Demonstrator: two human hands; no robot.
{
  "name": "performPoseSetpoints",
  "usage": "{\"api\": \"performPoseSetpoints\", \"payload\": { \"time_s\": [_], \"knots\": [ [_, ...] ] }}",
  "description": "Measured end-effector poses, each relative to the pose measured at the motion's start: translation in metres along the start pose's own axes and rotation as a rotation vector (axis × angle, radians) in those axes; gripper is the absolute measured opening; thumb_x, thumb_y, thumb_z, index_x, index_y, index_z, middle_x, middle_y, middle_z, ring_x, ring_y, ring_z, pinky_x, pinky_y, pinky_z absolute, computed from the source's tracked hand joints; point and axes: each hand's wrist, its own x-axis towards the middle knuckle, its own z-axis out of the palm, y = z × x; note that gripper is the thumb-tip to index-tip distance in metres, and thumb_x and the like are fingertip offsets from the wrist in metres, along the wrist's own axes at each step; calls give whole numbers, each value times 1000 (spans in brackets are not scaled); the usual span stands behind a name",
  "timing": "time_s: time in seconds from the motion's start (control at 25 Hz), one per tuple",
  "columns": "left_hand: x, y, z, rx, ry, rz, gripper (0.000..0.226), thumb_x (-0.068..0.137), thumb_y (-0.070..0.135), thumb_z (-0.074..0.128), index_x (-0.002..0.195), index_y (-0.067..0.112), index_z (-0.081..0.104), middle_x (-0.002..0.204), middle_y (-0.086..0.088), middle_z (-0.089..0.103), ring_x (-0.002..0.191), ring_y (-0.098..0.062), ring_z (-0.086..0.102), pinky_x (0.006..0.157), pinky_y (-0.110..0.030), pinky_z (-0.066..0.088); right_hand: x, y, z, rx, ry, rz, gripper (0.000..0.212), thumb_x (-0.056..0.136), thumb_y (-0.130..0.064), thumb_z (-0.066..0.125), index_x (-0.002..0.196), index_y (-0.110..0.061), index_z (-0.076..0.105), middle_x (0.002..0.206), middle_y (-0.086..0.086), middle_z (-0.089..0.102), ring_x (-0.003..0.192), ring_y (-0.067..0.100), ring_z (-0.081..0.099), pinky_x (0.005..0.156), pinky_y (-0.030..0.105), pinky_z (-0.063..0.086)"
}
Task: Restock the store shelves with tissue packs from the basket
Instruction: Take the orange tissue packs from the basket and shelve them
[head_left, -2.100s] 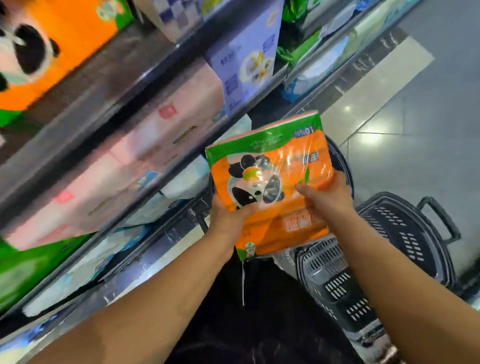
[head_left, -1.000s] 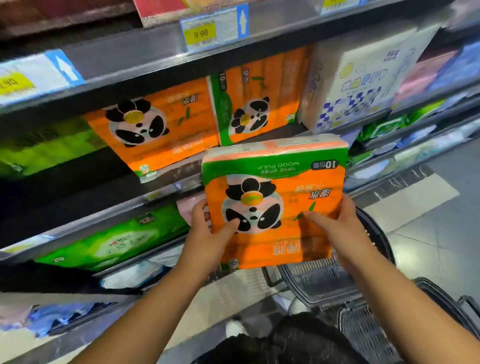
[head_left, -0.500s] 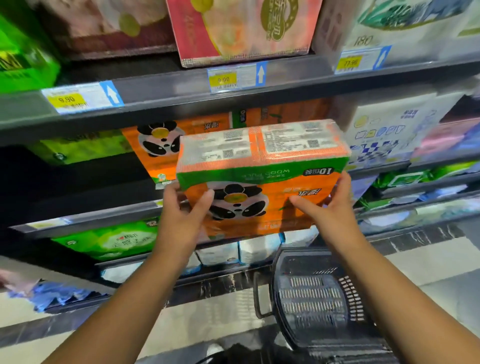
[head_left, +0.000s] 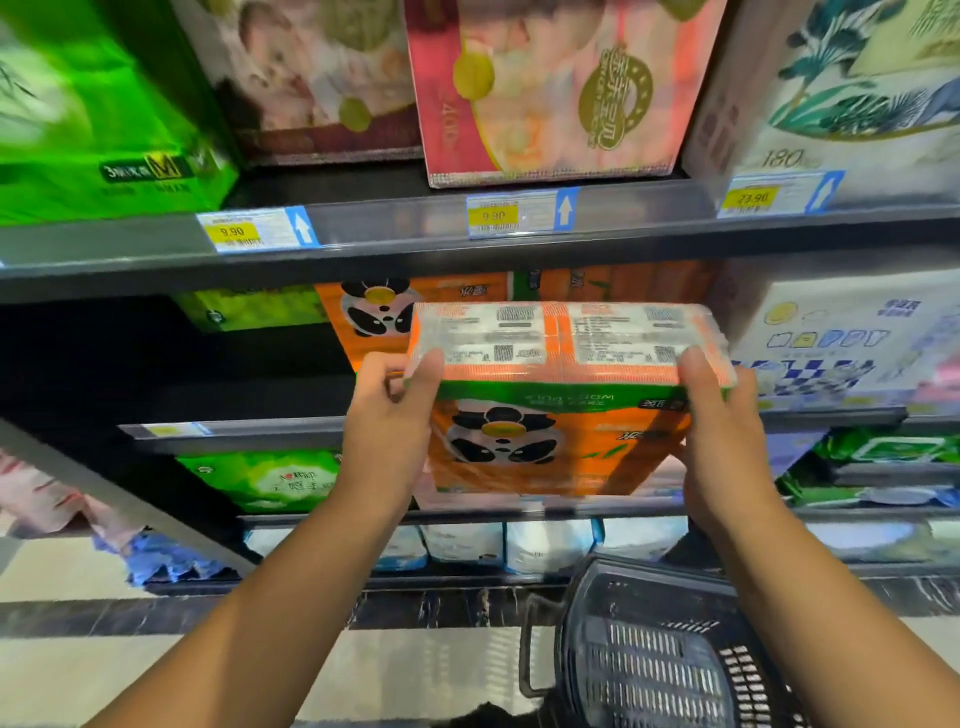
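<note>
An orange tissue pack with a panda picture (head_left: 561, 415) is held up in front of the middle shelf (head_left: 249, 434), its labelled top tipped toward me. My left hand (head_left: 387, 431) grips its left end and my right hand (head_left: 719, 441) grips its right end, thumbs on top. Behind it on that shelf stand matching orange panda packs (head_left: 374, 312). The dark plastic basket (head_left: 654, 654) sits on the floor at the lower right.
The upper shelf (head_left: 415, 234) carries price tags and holds green (head_left: 93, 130), pink (head_left: 545, 88) and white (head_left: 841, 93) tissue boxes. A white-blue pack (head_left: 841, 338) stands right of the panda packs. The dark gap (head_left: 130, 353) lies to their left. Green packs (head_left: 270, 478) fill the lower shelf.
Both hands have lifted the panda pack from over the basket up to the middle shelf and tipped its top toward me. My thumbs now lie over its top edge.
</note>
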Motion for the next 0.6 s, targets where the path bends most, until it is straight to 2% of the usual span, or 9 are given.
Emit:
{"api": "performPoseSetpoints", "payload": {
  "time_s": [0.08, 0.16, 0.24, 0.36, 0.52, 0.6],
  "knots": [
    [-1, 0, 3, -38, 43, 56, 16, 88, 46, 60, 96, 35, 53, 92, 10, 69, 88, -11, 68, 80, -47, 57, 2, -4, 2, 37, -5, -58, 37, 75, -59, 62, 99, -38, 44, 105, -4, 63, 94, 12, 64, 93, 49, 51],
    [-3, 6, 6, -70, 55, 133, 13, 93, 34, 59, 101, 37, 50, 90, 16, 67, 82, -1, 66, 69, -29, 56, 4, -6, 4, 43, 2, -122, 41, 68, -61, 60, 100, -42, 43, 109, -3, 63, 101, 18, 62, 94, 49, 49],
    [-2, 10, 7, -52, 69, 210, 16, 94, 27, 58, 103, 35, 47, 90, 17, 63, 77, 7, 62, 62, -13, 48, 7, -7, 5, 76, 9, -182, 39, 68, -57, 60, 101, -44, 43, 109, -2, 61, 102, 21, 61, 92, 48, 47],
    [2, 10, 7, -31, 83, 297, 23, 91, 30, 60, 106, 33, 44, 101, 12, 57, 82, 10, 60, 66, -10, 46, 14, -4, 7, 136, -14, -260, 39, 70, -47, 61, 104, -41, 42, 107, 1, 57, 95, 17, 59, 86, 42, 48],
    [11, -10, 5, 5, 100, 344, 29, 85, 41, 60, 106, 33, 42, 105, 10, 53, 90, 13, 56, 75, -8, 44, 30, 9, 9, 111, -134, -293, 42, 75, -37, 64, 109, -39, 40, 114, 5, 52, 105, 24, 55, 96, 53, 47],
    [14, -18, 4, 13, 108, 328, 34, 80, 48, 57, 106, 33, 42, 105, 9, 52, 89, 14, 55, 75, -8, 43, 36, 16, 10, 83, -178, -279, 44, 74, -37, 64, 110, -40, 38, 113, 1, 51, 106, 20, 54, 97, 49, 46]
  ]
}}
